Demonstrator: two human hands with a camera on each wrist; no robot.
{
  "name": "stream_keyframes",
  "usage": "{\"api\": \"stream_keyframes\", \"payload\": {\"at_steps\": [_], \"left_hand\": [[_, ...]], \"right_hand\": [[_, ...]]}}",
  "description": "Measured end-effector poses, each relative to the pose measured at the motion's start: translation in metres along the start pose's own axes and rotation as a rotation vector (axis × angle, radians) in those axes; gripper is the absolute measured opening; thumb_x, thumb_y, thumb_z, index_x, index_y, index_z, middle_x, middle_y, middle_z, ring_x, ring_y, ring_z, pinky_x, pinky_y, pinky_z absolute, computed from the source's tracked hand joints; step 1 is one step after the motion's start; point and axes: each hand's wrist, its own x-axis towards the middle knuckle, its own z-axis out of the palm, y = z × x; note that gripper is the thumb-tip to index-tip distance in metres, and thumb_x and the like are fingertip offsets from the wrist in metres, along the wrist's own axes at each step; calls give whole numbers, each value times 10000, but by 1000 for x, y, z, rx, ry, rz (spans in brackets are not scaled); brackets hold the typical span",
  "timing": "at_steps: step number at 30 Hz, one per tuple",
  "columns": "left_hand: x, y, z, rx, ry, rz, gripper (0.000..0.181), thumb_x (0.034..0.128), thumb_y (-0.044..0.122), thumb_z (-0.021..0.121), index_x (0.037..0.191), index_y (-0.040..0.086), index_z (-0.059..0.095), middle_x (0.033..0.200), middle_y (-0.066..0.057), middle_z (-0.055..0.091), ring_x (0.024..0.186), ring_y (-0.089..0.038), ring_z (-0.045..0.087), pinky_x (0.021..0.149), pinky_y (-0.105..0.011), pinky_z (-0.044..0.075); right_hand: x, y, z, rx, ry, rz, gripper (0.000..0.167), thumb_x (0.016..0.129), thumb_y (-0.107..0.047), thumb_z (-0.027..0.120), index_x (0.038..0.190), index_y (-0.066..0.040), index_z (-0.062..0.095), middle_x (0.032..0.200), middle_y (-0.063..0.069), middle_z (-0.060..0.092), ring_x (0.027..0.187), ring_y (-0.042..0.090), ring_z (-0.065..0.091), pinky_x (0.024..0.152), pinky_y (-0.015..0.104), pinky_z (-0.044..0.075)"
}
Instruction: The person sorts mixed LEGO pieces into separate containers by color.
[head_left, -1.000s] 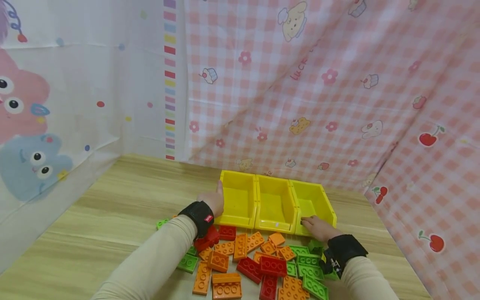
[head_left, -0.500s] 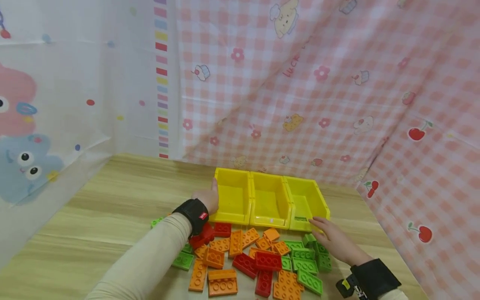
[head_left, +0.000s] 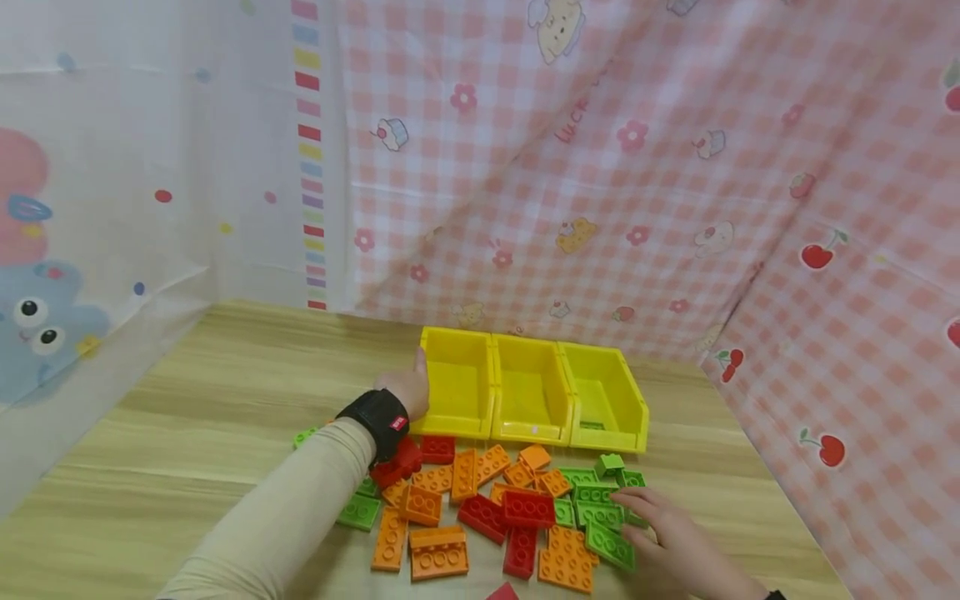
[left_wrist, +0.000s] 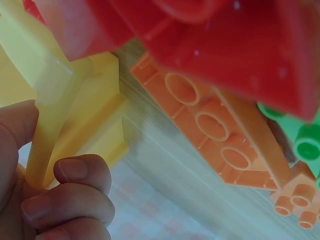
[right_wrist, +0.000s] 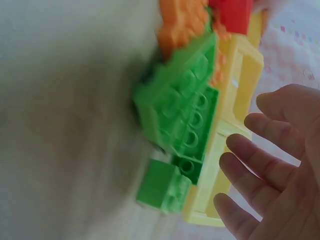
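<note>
Three joined yellow bins (head_left: 530, 433) stand in a row near the back of the table. My left hand (head_left: 405, 393) grips the outer side wall of the left bin; in the left wrist view the thumb and curled fingers pinch the yellow wall (left_wrist: 55, 120) between them. A flat green piece (head_left: 592, 425) lies in the right bin. My right hand (head_left: 675, 537) reaches over the right edge of the pile, fingers spread and holding nothing, beside several green bricks (head_left: 609, 543). In the right wrist view its fingers are apart from the green bricks (right_wrist: 180, 95).
In front of the bins lie several orange bricks (head_left: 438, 553) and red bricks (head_left: 528, 507). More green bricks (head_left: 359, 512) and a red piece (head_left: 397, 463) sit by the left forearm. A checked curtain (head_left: 525, 208) hangs behind the bins.
My right hand has drawn back from the right bin to the green bricks, leaving a green piece visible in that bin. The left hand keeps its hold; the head view has shifted slightly.
</note>
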Motion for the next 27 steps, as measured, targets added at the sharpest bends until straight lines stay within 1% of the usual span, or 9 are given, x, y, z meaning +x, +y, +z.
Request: {"api": "stream_keyframes", "payload": {"at_steps": [4, 6, 10, 12, 16, 19, 23, 27], "left_hand": [[1, -1, -1, 11, 6, -3, 735, 931, 217, 518, 1480, -4, 83, 494, -14, 443, 425, -137, 362, 487, -329, 354], [3, -1, 0, 13, 3, -8, 746, 930, 225, 526, 1484, 5, 77, 489, -17, 447, 420, -132, 350, 474, -318, 340], [5, -1, 4, -2, 2, -18, 763, 920, 227, 541, 1487, 15, 76, 520, -39, 486, 444, -155, 397, 488, -329, 371], [5, 0, 4, -5, -2, -21, 771, 915, 229, 549, 1487, 15, 78, 535, -48, 501, 463, -169, 429, 509, -343, 399], [4, 1, 2, -6, -18, -31, 795, 914, 245, 563, 1487, 17, 62, 547, -55, 512, 487, -179, 459, 542, -360, 422], [3, 1, 2, -4, -25, -35, 797, 917, 251, 561, 1489, 24, 55, 545, -54, 507, 482, -175, 445, 542, -356, 414], [2, 2, 1, -3, -30, -34, 777, 922, 242, 546, 1491, 30, 60, 534, -49, 497, 465, -165, 420, 526, -347, 399], [3, 2, 0, -8, -28, -42, 776, 917, 233, 549, 1492, 35, 66, 542, -54, 504, 477, -174, 439, 533, -351, 409]], "right_hand": [[-4, -2, 10, -36, -50, 15, 382, 891, -240, 619, 1207, -27, 586, 1219, 144, 537, 1091, 347, 528, 855, 496, 440], [-6, 0, 14, -46, -69, 7, 363, 880, -254, 632, 1174, -43, 604, 1201, 129, 549, 1073, 342, 539, 850, 495, 444], [-8, 4, 21, -43, -81, -4, 327, 869, -295, 643, 1121, -88, 625, 1157, 52, 565, 1035, 291, 560, 837, 469, 458], [-9, 5, 23, -37, -77, -9, 320, 865, -319, 645, 1107, -110, 627, 1138, 11, 564, 1013, 259, 566, 826, 448, 468], [-8, 7, 26, -43, -64, -27, 307, 847, -326, 664, 1080, -130, 623, 1128, -20, 556, 986, 211, 565, 814, 414, 477], [-7, 7, 28, -58, -50, -36, 290, 829, -305, 686, 1060, -142, 618, 1122, -27, 557, 973, 196, 567, 805, 397, 481], [-6, 5, 29, -64, -45, -27, 269, 811, -270, 707, 1031, -147, 613, 1093, -40, 560, 956, 182, 568, 798, 394, 482], [-5, 3, 29, -60, -45, -20, 255, 802, -254, 714, 1011, -150, 610, 1060, -53, 560, 937, 160, 564, 787, 385, 484]]}}
